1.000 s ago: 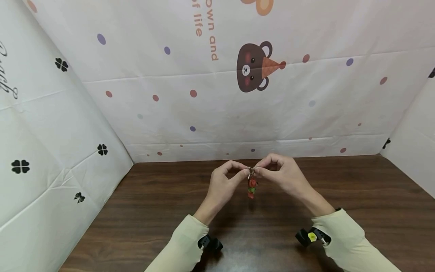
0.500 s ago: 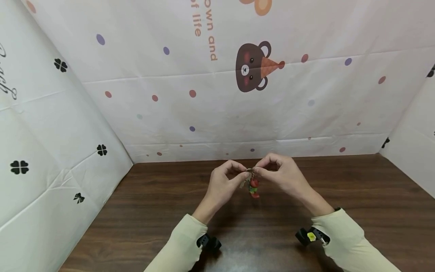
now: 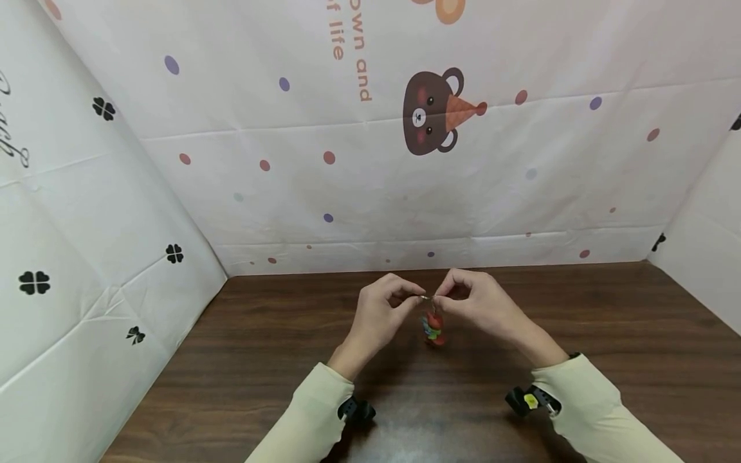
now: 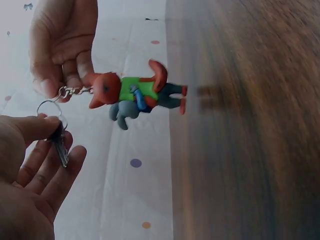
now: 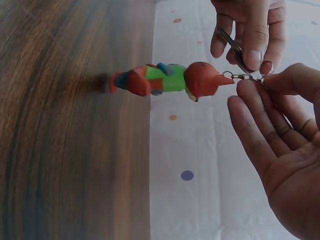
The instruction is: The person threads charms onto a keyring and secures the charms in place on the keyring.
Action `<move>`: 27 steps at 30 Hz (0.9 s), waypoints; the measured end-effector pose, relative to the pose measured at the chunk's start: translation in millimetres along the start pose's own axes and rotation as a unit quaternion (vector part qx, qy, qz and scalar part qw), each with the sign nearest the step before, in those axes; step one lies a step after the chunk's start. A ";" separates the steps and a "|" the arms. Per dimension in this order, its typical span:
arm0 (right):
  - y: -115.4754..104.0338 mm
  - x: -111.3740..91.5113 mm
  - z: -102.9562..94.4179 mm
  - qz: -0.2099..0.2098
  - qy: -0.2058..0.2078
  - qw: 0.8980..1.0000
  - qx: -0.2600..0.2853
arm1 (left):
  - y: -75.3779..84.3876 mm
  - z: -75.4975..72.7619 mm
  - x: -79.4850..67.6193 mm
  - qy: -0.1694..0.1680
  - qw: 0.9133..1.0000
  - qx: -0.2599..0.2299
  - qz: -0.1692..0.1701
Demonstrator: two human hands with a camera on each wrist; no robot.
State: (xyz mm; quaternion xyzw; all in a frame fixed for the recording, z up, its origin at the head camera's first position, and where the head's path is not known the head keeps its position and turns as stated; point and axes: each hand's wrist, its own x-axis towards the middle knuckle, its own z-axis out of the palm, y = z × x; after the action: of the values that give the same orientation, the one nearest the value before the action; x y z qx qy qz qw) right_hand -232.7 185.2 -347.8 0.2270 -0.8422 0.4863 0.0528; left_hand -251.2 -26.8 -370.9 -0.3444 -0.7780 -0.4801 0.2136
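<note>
Over the table, my left hand [image 3: 376, 315] pinches a key [image 4: 61, 148] and the edge of a thin metal key ring [image 4: 48, 101] between thumb and fingers. My right hand [image 3: 483, 302] faces it, thumb and fingertips pinching where the ring meets a short chain [image 5: 244, 77]. From that chain hangs a fox-shaped keychain figure [image 4: 131, 88], orange with a green top and dark trousers, clutching a small grey-blue toy animal [image 4: 128, 109]. In the head view the figure [image 3: 434, 329] dangles just below both sets of fingertips. Part of the ring is hidden behind fingers.
A dark brown wooden table [image 3: 243, 386] lies under both hands. Behind it rises a white printed cloth [image 3: 359, 186] with dots and a bear face; another white cloth [image 3: 87, 212] slants along the left. Each sleeved wrist wears a small black camera [image 3: 360, 411].
The fox figure has swung and turned, and hangs slightly lower and to the right. My right hand has dropped a little; the left stays nearly in place.
</note>
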 end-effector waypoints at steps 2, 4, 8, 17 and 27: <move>2.5 0.3 0.7 0.006 -0.013 1.000 0.007 | -1.5 0.6 -0.6 -0.008 1.000 0.010 0.004; 4.8 0.6 1.0 0.012 -0.023 1.000 0.012 | -2.4 0.3 -0.9 -0.014 1.000 0.018 0.008; 7.9 1.1 1.3 0.023 -0.050 0.998 0.025 | -3.8 -0.7 -0.4 -0.016 0.999 0.032 0.016; 14.6 1.1 1.5 0.040 -0.096 0.994 0.035 | -7.9 -1.6 -0.9 -0.010 0.999 0.042 0.034; 29.5 1.9 6.6 0.059 -0.179 0.981 0.040 | -6.0 -2.1 0.6 -0.009 0.999 0.035 0.040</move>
State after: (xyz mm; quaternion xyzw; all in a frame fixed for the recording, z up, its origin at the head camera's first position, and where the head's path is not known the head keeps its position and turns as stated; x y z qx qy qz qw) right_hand -246.4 191.5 -374.0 0.2627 -0.8296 0.4734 -0.1365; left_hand -256.1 -30.3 -373.2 -0.3721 -0.7819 -0.4402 0.2374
